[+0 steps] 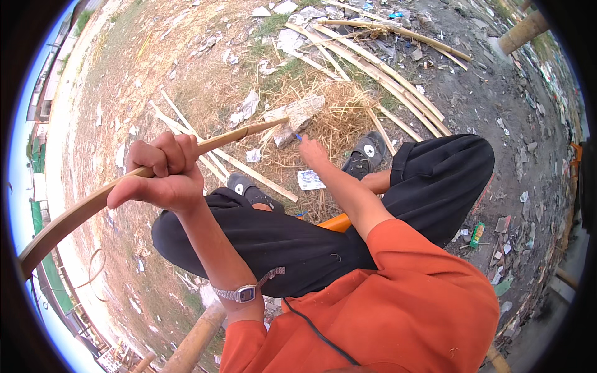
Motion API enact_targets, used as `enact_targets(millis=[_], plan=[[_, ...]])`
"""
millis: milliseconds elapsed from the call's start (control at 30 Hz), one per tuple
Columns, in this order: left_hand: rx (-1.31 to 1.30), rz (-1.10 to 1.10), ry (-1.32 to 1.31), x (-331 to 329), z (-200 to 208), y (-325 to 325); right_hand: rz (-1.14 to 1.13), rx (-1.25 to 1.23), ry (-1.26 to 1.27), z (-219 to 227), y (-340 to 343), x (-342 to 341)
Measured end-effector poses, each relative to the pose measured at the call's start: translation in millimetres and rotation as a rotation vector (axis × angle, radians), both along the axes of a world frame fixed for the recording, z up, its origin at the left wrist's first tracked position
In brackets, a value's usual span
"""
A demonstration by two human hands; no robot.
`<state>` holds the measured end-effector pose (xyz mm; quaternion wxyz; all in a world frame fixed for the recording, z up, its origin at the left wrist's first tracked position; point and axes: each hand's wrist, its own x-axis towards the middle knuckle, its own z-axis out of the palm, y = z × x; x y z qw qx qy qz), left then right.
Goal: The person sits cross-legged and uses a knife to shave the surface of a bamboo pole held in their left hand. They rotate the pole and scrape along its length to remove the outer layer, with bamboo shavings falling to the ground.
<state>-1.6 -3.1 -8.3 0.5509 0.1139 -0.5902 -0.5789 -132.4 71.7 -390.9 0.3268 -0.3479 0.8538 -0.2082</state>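
My left hand [165,168] is closed round a long bamboo strip [236,135], thumb pointing left along it. The strip rises from the lower left edge of the view past my fist, and its far tip ends just above my right hand. My right hand [313,153] is closed, low between my knees, near that tip. A small blue piece [298,137] pokes out of its fingers; the rest of what it holds is hidden, so I cannot tell its kind. Whether it touches the strip is unclear.
Split bamboo strips [379,74] lie ahead to the right, more strips [217,155] beside my left foot. Straw [342,105] and a crumpled grey-white sheet [295,115] lie ahead of my feet. Bamboo posts [523,32] stand far right and lower left [196,339].
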Motion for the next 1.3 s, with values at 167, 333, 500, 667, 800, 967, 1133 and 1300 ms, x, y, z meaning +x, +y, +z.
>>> enact_targets(millis=[167, 333, 500, 667, 800, 967, 1133, 1300], plan=[[0.024, 0.074, 0.059, 6, 0, -11, -0.096, -0.078, -0.054, 11, 8, 0], [0.058, 0.21, 0.066, 8, 3, -10, -0.196, -0.354, -0.096, 103, 2, -26], [0.036, 0.106, 0.062, 3, 2, -7, 0.011, -0.336, -0.095, 100, -10, -17], [0.027, 0.031, 0.023, -2, 1, -1, -0.056, -0.208, -0.032, 44, -32, -16], [0.005, -0.054, 0.071, 3, -3, -3, -0.003, -0.089, 0.064, 30, -39, -16], [-0.01, 0.126, 0.02, 4, 0, -3, 0.278, 0.018, 0.285, 28, -48, -55], [0.064, 0.192, 0.079, 7, 1, -6, 0.705, 0.161, 0.842, 72, -54, -75], [0.123, 0.173, 0.113, 2, 2, -2, 0.513, -0.055, 0.679, 55, -15, -90]])
